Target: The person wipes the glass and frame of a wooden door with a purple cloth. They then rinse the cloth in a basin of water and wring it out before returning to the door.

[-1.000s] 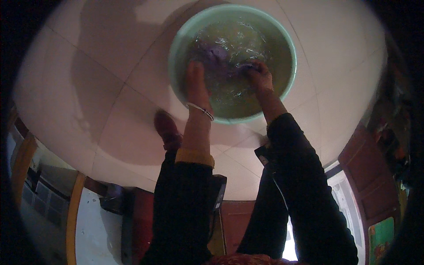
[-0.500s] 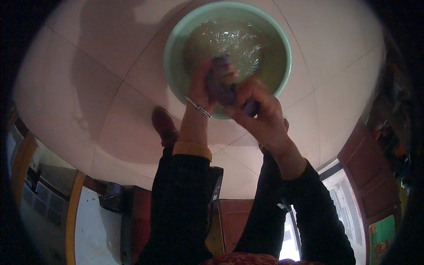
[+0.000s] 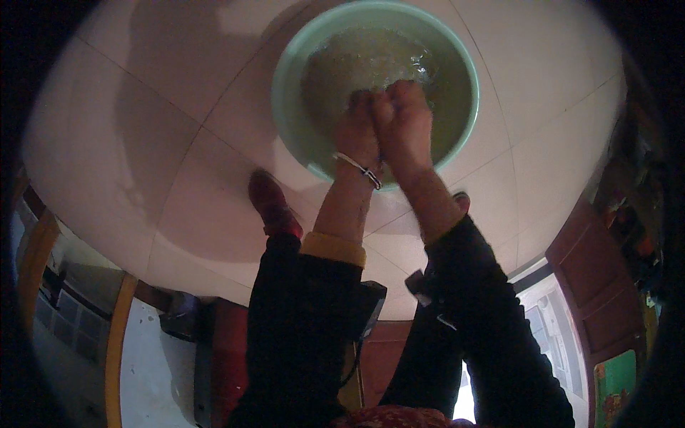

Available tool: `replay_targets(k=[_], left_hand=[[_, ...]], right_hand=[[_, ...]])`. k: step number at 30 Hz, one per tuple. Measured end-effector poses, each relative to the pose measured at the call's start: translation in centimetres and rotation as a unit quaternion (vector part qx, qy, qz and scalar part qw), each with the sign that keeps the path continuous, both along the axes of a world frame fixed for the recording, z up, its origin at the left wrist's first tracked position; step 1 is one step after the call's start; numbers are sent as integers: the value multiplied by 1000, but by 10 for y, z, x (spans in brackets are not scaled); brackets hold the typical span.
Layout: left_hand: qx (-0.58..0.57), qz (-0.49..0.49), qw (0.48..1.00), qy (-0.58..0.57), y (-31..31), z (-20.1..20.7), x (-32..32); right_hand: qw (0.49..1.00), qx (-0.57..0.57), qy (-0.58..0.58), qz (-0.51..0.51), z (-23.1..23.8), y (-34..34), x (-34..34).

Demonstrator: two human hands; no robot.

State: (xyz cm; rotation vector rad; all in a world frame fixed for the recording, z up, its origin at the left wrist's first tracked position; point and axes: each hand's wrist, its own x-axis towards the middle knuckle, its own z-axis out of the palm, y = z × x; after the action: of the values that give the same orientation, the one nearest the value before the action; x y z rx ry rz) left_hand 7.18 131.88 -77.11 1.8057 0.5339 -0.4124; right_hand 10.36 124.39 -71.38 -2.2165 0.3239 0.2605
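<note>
A pale green round basin (image 3: 476,107) holds cloudy water (image 3: 342,68), with ripples glinting at its far right. My left hand (image 3: 357,135), a bracelet on its wrist, reaches over the near rim to the water. My right hand (image 3: 405,128) presses close against it, knuckles up. Both hands are closed, fingers curled down at the water's surface. A small dark bit of a wet purplish cloth (image 3: 361,96) shows by the left fingers; my hands and the water hide the rest.
The basin stands on a pale tiled floor (image 3: 200,185). My dark red shoe (image 3: 270,200) is close to its near left side, the other shoe (image 3: 462,201) to its near right. Behind me are a reddish-brown door (image 3: 596,271) and a red cabinet (image 3: 227,349).
Both hands have moved forward and down to the water with the dark cloth, which was held up over the near rim. My right hand has turned knuckles up beside the left.
</note>
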Motion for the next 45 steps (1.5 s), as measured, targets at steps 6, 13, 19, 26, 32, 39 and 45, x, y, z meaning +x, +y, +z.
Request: replay_targets(k=[6,13,19,26,32,39,45], left_hand=[[-81,81,992,51,-4,28,8],[-229,303,916,129,68,-10,-4],[-181,319,913,179,54,17,-3],[-273,302,897,173,40,19,6],[-497,283,812,115,37,-3,-8],[-485,309,813,89,35,-46,-38],[210,-174,955,-119,23,-43,-29]], right_hand=[[993,-6,107,44,-60,-57,18],[954,-288,29,73,-112,-61,-9],[989,-49,113,82,-89,-61,-24],[968,206,118,77,-4,-28,-35],[967,213,31,137,75,-5,-47],[988,90,68,103,25,22,-39],[993,-43,36,101,-23,14,-12]])
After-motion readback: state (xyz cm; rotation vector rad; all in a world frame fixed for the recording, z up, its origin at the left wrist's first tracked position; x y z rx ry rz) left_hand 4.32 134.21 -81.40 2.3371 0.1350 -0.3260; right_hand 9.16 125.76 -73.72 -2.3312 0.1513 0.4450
